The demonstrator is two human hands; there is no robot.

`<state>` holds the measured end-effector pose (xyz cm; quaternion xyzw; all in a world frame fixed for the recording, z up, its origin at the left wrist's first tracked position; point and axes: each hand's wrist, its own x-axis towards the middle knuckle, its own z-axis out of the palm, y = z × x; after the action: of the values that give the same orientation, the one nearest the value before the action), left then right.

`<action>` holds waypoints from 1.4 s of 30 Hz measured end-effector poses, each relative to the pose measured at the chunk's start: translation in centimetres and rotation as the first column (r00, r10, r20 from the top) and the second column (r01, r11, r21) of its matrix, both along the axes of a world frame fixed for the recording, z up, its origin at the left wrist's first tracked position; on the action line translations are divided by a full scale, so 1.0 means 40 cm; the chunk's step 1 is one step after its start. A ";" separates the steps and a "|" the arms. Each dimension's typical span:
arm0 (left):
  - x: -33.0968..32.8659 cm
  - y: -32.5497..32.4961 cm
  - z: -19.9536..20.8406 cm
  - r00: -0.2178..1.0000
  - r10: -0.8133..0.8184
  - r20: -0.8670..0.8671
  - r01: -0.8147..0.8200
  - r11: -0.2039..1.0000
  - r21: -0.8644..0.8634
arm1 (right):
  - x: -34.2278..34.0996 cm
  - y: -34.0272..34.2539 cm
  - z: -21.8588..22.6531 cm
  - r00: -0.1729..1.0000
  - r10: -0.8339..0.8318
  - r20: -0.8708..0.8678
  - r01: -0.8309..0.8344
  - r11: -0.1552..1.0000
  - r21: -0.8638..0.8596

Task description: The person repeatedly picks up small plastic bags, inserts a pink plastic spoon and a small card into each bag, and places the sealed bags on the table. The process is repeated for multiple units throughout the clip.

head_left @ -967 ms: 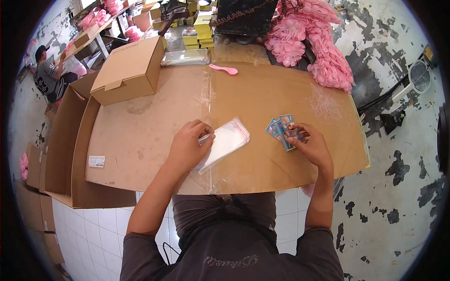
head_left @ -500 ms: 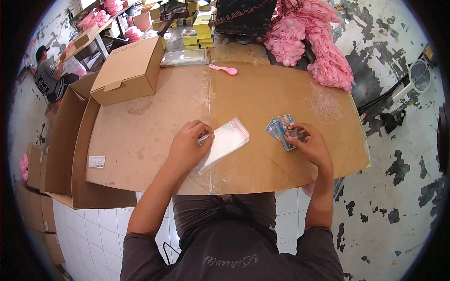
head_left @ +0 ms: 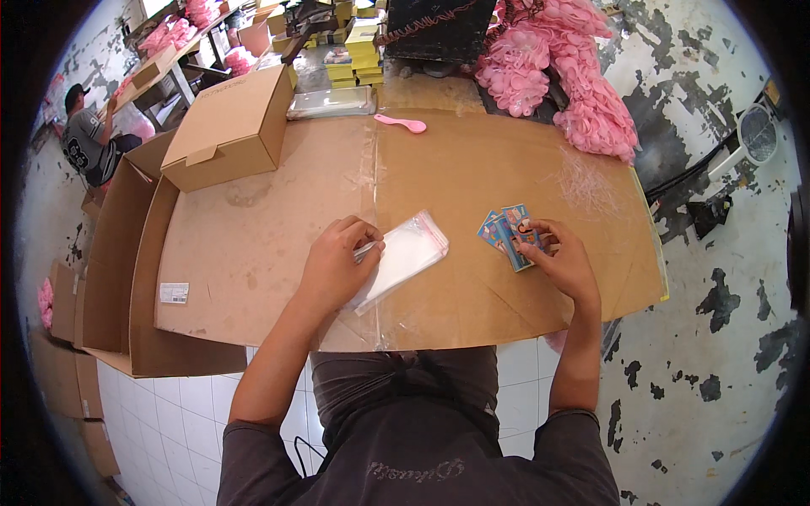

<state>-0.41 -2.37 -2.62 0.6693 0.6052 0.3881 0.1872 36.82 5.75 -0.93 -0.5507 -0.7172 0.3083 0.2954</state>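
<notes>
A stack of clear plastic bags (head_left: pixel 407 260) with a pinkish flap edge lies slanted at the middle of the cardboard-covered table. My left hand (head_left: pixel 342 257) rests at its left side, with thumb and fingers pinched on a plastic bag's edge. To the right, several small blue printed cards (head_left: pixel 509 240) lie fanned in a loose pile. My right hand (head_left: pixel 558 257) has its curled thumb and fingers on the cards' right side, gripping them. Beyond the bags lies a pink plastic spoon (head_left: pixel 400 124), touched by neither hand.
A closed cardboard box (head_left: pixel 228 131) stands at the far left, beside a large open carton (head_left: pixel 139 278). Bunches of pink spoons (head_left: pixel 582 101) hang at the far right. Yellow-edged stacks (head_left: pixel 364 52) stand at the back. Another person (head_left: pixel 89 139) sits off to the left.
Almost nothing differs. Both hands keep their places on the bag and the cards, with only a tiny shift of the fingers.
</notes>
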 end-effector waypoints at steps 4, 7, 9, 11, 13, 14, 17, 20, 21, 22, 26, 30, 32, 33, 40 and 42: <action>0.000 0.001 0.000 1.000 -0.008 -0.004 0.008 1.000 0.005 | 0.013 0.005 -0.014 0.999 0.009 -0.049 -0.006 0.999 0.053; 0.000 -0.001 0.001 1.000 0.000 -0.009 0.000 1.000 0.001 | 0.005 0.001 -0.004 0.998 -0.019 -0.055 0.019 1.000 0.011; -0.001 -0.002 0.009 1.000 -0.012 -0.028 0.011 1.000 -0.016 | 0.004 -0.002 0.001 0.998 -0.033 -0.059 0.034 0.999 0.018; 0.000 -0.002 0.013 0.999 -0.025 -0.045 0.024 0.999 -0.033 | 0.007 -0.003 0.002 0.997 -0.048 -0.061 0.050 0.998 0.026; 0.000 -0.004 0.015 0.999 -0.015 -0.046 0.014 1.000 -0.027 | 0.011 -0.001 -0.005 0.994 -0.035 -0.100 0.039 0.999 0.037; 0.000 -0.004 0.015 0.999 -0.016 -0.046 0.015 1.000 -0.027 | 0.012 -0.002 -0.004 0.994 -0.035 -0.100 0.039 0.999 0.037; -0.002 -0.002 0.013 0.999 -0.019 -0.051 0.018 1.000 -0.024 | 0.007 -0.005 -0.002 0.998 -0.031 -0.056 0.037 0.994 0.106; -0.002 -0.003 0.012 0.999 -0.016 -0.051 0.015 0.999 -0.029 | -0.002 -0.008 0.002 0.993 -0.031 -0.114 0.037 0.998 0.049; -0.001 -0.003 0.012 0.999 -0.014 -0.049 0.013 0.999 -0.031 | -0.007 -0.010 0.002 0.995 -0.051 -0.083 0.056 0.996 0.066; -0.001 -0.004 0.013 0.999 -0.012 -0.048 0.011 0.999 -0.033 | -0.010 -0.012 0.002 0.996 -0.070 -0.053 0.075 0.994 0.084; -0.002 -0.003 0.015 0.999 -0.017 -0.044 0.015 0.999 -0.043 | -0.005 -0.017 0.005 0.989 -0.148 0.028 0.146 0.986 0.075; 0.000 -0.001 0.004 1.000 -0.015 -0.022 0.014 1.000 -0.008 | 0.002 -0.020 -0.003 0.964 -0.220 0.152 0.181 0.955 0.234; 0.000 -0.001 0.002 1.000 -0.010 -0.006 0.010 1.000 0.017 | -0.004 -0.026 0.005 0.957 -0.236 0.169 0.195 0.954 0.229; 0.002 -0.001 0.003 1.000 -0.003 -0.026 0.003 1.000 0.015 | -0.006 -0.031 0.006 0.949 -0.271 0.157 0.201 0.911 0.360; 0.017 0.007 -0.007 0.988 0.037 -0.151 -0.029 0.998 0.057 | -0.059 -0.132 0.052 0.973 -0.136 0.188 -0.066 0.613 0.787; 0.020 0.008 -0.012 0.981 0.047 -0.187 -0.036 0.998 0.058 | -0.097 -0.151 0.014 0.968 0.006 0.251 -0.193 0.656 0.729</action>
<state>0.39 -2.04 -3.10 0.6951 0.6234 0.3432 0.1028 32.93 -0.29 -0.37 -0.3714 -0.8382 -0.0628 0.3944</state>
